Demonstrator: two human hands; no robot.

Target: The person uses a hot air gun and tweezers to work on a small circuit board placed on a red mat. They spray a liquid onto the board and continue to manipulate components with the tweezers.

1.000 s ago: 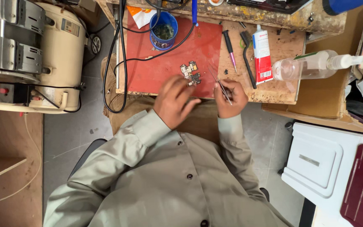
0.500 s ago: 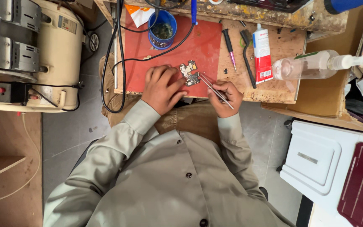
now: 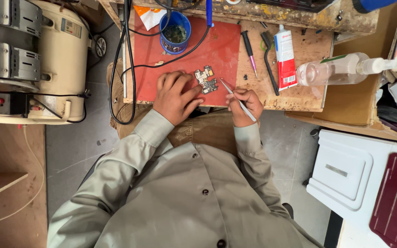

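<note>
Left hand on circuit board, right hand gripping tweezers.

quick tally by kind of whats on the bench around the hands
circuit board: 1, under the left hand fingertips
tweezers: 1, in the right hand
red mat: 1
blue cup: 1
screwdriver: 1
black brush: 1
tube: 1
clear bottle: 1
total: 8

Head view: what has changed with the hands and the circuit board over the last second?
The left hand slid up the red mat to press the circuit board. The right hand kept the tweezers, tips drawn slightly off the board. Board and bench tools stayed put.
</note>
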